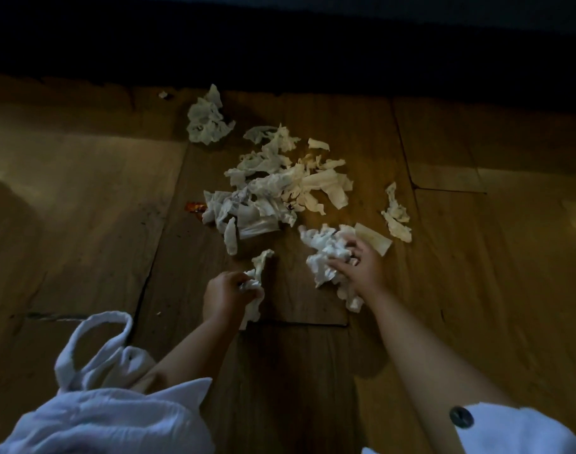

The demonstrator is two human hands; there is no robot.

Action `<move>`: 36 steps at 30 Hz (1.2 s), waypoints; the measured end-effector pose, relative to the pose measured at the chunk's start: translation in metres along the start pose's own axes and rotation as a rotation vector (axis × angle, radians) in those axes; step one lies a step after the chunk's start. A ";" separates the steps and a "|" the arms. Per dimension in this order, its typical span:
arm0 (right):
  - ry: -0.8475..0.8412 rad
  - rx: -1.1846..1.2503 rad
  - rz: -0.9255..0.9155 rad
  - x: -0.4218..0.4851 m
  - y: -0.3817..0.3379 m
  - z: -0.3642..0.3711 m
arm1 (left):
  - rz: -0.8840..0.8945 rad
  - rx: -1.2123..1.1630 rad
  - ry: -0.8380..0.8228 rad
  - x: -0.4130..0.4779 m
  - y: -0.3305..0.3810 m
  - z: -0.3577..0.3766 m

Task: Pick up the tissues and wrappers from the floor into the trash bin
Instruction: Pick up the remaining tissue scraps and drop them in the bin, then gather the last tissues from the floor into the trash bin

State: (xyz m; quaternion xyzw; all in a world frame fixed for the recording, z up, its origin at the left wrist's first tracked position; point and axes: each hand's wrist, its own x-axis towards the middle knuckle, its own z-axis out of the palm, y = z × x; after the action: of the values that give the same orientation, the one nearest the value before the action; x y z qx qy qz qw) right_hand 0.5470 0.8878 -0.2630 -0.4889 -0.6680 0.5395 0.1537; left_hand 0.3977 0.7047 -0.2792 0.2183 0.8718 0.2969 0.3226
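Crumpled white tissues lie scattered on the wooden floor (83, 208), with the main pile (276, 188) ahead of me. My left hand (226, 294) is closed around a twisted tissue (257, 276) just above the boards. My right hand (358, 265) grips a bigger bunch of tissues (326, 250) at the pile's near right edge. A separate wad (206, 119) sits at the far left, and a loose strip (396, 214) lies to the right. An orange wrapper (194, 207) peeks out at the pile's left side. No trash bin is in view.
Dark shadow covers the far edge of the floor at the top. A white cloth loop and my white sleeves (109, 404) hang at the bottom left. A tiny scrap (163, 94) lies far left of the wad. Floorboard seams run between the planks.
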 end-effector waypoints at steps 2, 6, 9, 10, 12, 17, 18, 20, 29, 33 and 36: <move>0.087 0.100 0.074 0.007 -0.002 -0.014 | -0.009 -0.137 -0.005 -0.003 0.003 -0.002; 0.131 -0.012 0.154 0.025 -0.004 -0.035 | -0.080 -0.379 -0.015 -0.005 0.010 -0.010; 0.129 -0.178 0.133 0.036 -0.005 -0.038 | -0.102 -0.495 0.024 -0.004 0.018 -0.018; 0.119 -0.214 0.139 0.039 -0.004 -0.037 | -0.109 -0.522 0.036 -0.001 0.020 -0.022; 0.106 -0.224 0.159 0.041 0.000 -0.031 | -0.125 -0.566 0.050 0.009 0.023 -0.031; 0.114 -0.200 0.154 0.026 0.010 -0.012 | -0.106 -0.524 0.110 0.045 0.032 -0.048; 0.104 -0.194 0.148 0.022 0.013 -0.009 | -0.113 -0.511 0.124 0.053 0.034 -0.047; 0.106 -0.202 0.142 0.017 0.018 -0.005 | -0.139 -0.502 0.119 0.065 0.036 -0.043; 0.142 -0.245 0.160 0.019 0.013 0.001 | -0.251 -0.422 0.024 0.063 0.023 -0.037; 0.113 -0.213 0.240 0.016 -0.007 -0.003 | -0.215 -0.444 0.039 0.056 0.029 -0.056; 0.154 -0.037 0.331 0.003 -0.038 0.000 | -0.221 -0.436 0.027 0.038 0.044 -0.079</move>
State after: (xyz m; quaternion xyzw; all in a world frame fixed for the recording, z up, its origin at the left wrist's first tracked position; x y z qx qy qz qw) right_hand 0.5271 0.8932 -0.2305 -0.6347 -0.5745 0.5060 0.1048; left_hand 0.3247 0.7290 -0.2180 0.0428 0.8099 0.4441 0.3808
